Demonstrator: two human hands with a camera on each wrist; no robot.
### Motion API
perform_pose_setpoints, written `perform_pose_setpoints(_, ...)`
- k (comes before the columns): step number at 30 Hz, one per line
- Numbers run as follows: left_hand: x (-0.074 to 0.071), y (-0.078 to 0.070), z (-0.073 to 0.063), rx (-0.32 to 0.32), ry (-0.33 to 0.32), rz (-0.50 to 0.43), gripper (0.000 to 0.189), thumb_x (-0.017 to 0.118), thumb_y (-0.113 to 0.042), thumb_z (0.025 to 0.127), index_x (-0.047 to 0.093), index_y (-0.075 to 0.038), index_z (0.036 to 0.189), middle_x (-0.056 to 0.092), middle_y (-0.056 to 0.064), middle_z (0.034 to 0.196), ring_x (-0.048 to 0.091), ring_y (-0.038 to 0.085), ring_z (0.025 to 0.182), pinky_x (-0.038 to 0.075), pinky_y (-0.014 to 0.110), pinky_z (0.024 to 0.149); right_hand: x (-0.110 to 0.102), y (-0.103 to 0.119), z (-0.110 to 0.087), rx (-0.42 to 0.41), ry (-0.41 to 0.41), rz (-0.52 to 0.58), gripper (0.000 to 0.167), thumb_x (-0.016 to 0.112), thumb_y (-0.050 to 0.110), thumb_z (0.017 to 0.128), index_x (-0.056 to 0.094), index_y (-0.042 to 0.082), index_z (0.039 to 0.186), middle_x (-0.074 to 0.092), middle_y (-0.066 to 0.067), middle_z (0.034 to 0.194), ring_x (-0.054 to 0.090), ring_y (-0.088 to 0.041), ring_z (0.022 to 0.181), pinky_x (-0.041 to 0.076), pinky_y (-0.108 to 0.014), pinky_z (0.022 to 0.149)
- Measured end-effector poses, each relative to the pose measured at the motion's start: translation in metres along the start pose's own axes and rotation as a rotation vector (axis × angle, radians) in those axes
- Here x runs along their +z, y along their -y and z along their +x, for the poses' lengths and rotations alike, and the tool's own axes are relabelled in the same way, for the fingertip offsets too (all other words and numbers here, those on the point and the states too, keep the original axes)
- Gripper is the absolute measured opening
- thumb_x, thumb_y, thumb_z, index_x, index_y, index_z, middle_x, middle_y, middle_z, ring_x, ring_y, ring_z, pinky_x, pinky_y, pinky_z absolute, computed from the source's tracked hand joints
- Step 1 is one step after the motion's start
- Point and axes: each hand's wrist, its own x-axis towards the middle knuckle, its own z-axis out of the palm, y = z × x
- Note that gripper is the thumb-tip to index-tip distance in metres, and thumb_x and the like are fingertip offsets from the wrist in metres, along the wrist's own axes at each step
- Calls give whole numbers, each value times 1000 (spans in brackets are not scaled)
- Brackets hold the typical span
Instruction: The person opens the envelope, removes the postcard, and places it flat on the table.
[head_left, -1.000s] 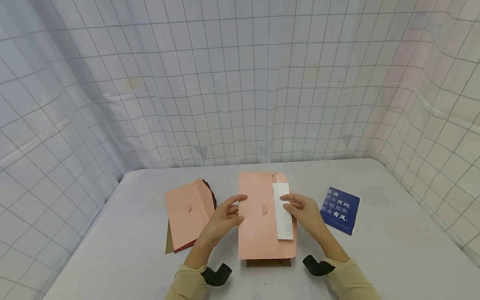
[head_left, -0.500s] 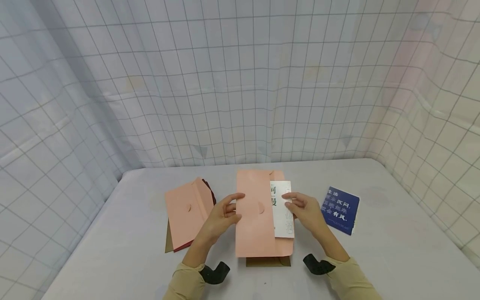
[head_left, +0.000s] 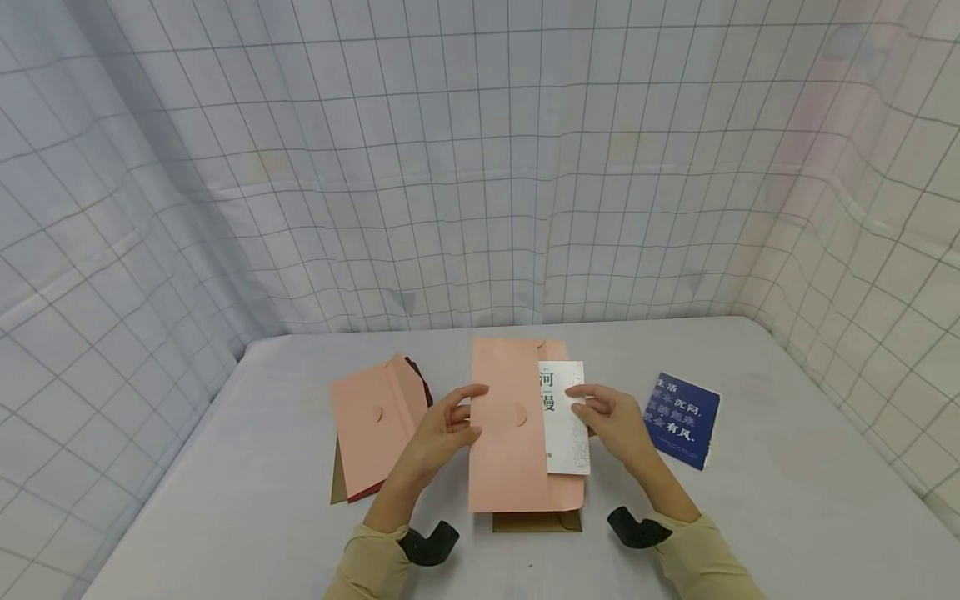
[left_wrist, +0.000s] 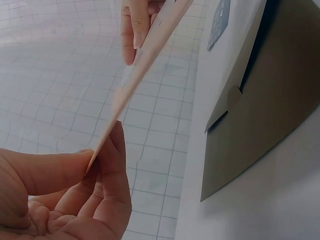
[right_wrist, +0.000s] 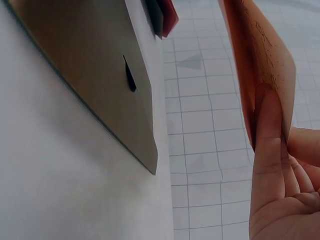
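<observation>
My left hand [head_left: 437,437] pinches the left edge of a pink envelope [head_left: 506,462], thumb on one face and fingers on the other, as the left wrist view shows. From the envelope's open right side sticks a white card [head_left: 564,446] with dark green characters; its left part is hidden inside. My right hand [head_left: 617,423] pinches the card's right edge. In the right wrist view one finger [right_wrist: 269,120] lies between the card and the envelope flap. The envelope is raised above a brown envelope [right_wrist: 80,65] lying on the table.
A pile of envelopes, pink [head_left: 371,433] on top with dark red and olive ones below, lies at the left. To the right is a dark blue card [head_left: 681,421] with white characters. A white table [head_left: 795,467] bears everything, with gridded curtains [head_left: 480,208] behind and beside it.
The white card sticks out farther to the right of the envelope, with its green characters now showing. My left hand and the pink envelope have shifted slightly left.
</observation>
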Motion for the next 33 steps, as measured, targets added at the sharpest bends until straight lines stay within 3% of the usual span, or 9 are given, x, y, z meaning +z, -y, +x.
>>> perform_pose_setpoints(17,-3,-2,0,-2,-14,-5,57,51,11,85,41,-8,137,50,0,81,42,6,61,38,20,60,-5,1,1,5,-10,-5,28,58,14,92,61,5,119,71,-18,87,65,-7,69,53,-21,65)
perform_pose_setpoints(33,-5,-3,0,-4,-49,8,57,52,13,83,41,-4,137,41,0,74,37,6,58,34,19,57,-8,1,0,43,-22,-27,29,57,14,93,61,8,121,72,-19,95,66,-9,73,53,-23,68)
